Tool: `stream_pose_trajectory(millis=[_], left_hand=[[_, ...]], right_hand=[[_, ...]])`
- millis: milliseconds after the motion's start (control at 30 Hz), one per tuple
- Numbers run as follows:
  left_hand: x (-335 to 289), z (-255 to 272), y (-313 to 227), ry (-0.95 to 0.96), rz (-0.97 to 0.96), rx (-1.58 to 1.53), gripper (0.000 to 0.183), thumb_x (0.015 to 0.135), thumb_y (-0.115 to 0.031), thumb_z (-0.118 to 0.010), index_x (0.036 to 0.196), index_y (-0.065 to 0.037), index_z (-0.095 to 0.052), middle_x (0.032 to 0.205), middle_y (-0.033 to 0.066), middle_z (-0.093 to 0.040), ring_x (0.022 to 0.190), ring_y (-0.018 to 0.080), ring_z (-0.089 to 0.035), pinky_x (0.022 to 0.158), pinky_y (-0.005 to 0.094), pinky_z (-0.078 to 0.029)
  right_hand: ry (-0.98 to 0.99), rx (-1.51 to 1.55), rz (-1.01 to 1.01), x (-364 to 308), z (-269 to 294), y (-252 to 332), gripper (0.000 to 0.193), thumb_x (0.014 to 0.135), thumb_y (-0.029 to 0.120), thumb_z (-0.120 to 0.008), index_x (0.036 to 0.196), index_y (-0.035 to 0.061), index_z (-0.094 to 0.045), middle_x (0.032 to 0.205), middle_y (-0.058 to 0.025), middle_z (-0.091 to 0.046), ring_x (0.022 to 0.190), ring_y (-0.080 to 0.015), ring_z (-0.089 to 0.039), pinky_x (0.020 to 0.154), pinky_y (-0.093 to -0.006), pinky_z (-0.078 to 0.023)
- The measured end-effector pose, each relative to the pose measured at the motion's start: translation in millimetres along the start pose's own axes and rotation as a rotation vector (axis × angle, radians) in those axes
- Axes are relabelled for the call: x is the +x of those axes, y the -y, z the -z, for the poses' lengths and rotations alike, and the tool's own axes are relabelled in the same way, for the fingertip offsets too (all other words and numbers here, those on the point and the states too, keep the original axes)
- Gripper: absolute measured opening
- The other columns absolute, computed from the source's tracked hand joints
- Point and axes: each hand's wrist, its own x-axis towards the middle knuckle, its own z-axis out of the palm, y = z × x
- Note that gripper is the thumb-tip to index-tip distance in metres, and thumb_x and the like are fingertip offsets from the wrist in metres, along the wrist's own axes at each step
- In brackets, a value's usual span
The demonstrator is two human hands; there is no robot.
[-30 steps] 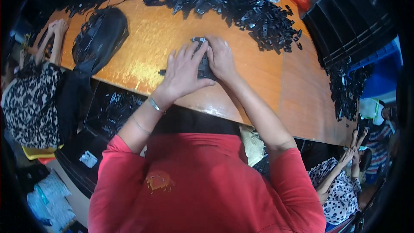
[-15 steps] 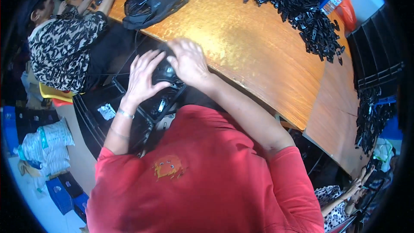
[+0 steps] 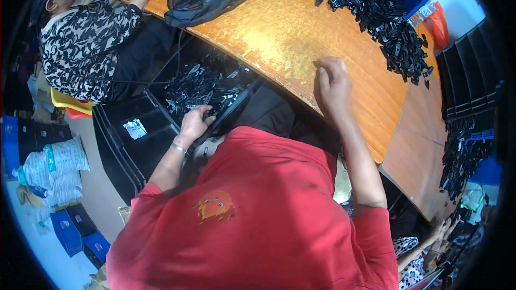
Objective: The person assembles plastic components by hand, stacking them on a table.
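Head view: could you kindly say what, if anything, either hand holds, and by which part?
I cannot tell: the left hand is at the edge of the black crate, the right hand over the table.

Fisheye view with black corners and edges bowing toward the rim. Strong glare whitens part of the orange worktop point(image 3: 309, 37); soft shadows mottle the red shirt point(image 3: 279, 204); small black parts point(image 3: 196, 88) at left look dim.
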Motion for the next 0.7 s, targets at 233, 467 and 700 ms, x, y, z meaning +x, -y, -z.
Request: stream_pose_trajectory(millis=[233,467,700], left_hand=[[31,-100,84,-0.093,0.499,0.027,0.124,0.082,-0.041,-0.097,0.177,-0.006,-0.026,0.172,0.0281,-0.042,0.159,0.0445,-0.041,0.128,0.0477,-0.043],[96,-123,105,-0.067,0.791,-0.034,0.158,0.067,-0.068,-0.1,0.181,-0.022,-0.002,0.185,0.0251,-0.011,0.165,0.0645,-0.011,0.133,0.0694,-0.025],[174,-164,97,-0.21,0.695,-0.054,0.16,0.062,-0.066,-0.103,0.181,-0.021,-0.006,0.185,0.0271,-0.007,0.164,0.0659,-0.01,0.13,0.0744,-0.023]], right_hand=[[0.077,-0.169,0.071,1,5,7,0.013,0.094,0.0,-0.075,0.106,0.0019,-0.079,0.112,-0.015,-0.072,0.109,-0.0372,-0.067,0.095,-0.0444,-0.055],[0.126,-0.181,0.058,13,-4,18,0.015,0.094,-0.006,-0.072,0.106,0.0012,-0.078,0.112,-0.0179,-0.071,0.107,-0.0377,-0.066,0.093,-0.0433,-0.054],[0.214,-0.287,-0.064,24,-7,32,0.027,0.091,-0.013,-0.065,0.11,0.0037,-0.075,0.112,-0.0174,-0.069,0.112,-0.0368,-0.065,0.1,-0.0454,-0.053]])
